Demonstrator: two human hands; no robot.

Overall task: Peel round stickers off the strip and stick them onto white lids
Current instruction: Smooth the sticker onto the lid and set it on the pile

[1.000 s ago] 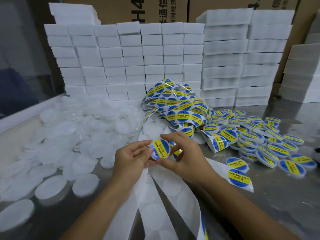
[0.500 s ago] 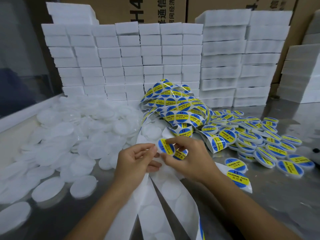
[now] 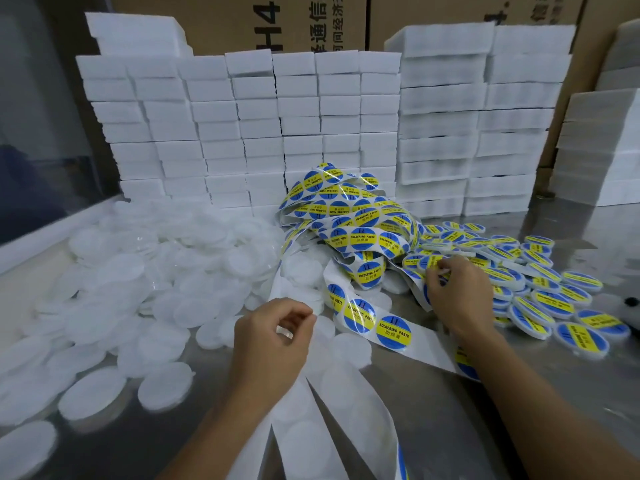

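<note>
A tangled sticker strip [image 3: 360, 237] with round blue-and-yellow stickers lies at the table's middle, and its near end [image 3: 393, 332] runs flat toward me. Peeled white backing [image 3: 346, 410] trails off the near edge. A heap of bare white lids [image 3: 173, 271] fills the left side. Labelled lids [image 3: 540, 289] are piled on the right. My right hand [image 3: 457, 296] reaches to the left edge of that pile and pinches a labelled lid [image 3: 427, 263]. My left hand [image 3: 273, 341] hovers over the backing with its fingers curled, pinching a small white piece that looks like the strip's backing.
Stacks of white foam blocks [image 3: 311, 116] form a wall at the back, with cardboard boxes [image 3: 311, 22] behind them. More white stacks [image 3: 602, 150] stand at the far right. The shiny metal table [image 3: 450, 410] shows between my arms.
Both hands were together at the centre on a stickered lid. My right hand has carried it right to the labelled pile. My left hand stayed near the backing and curled.
</note>
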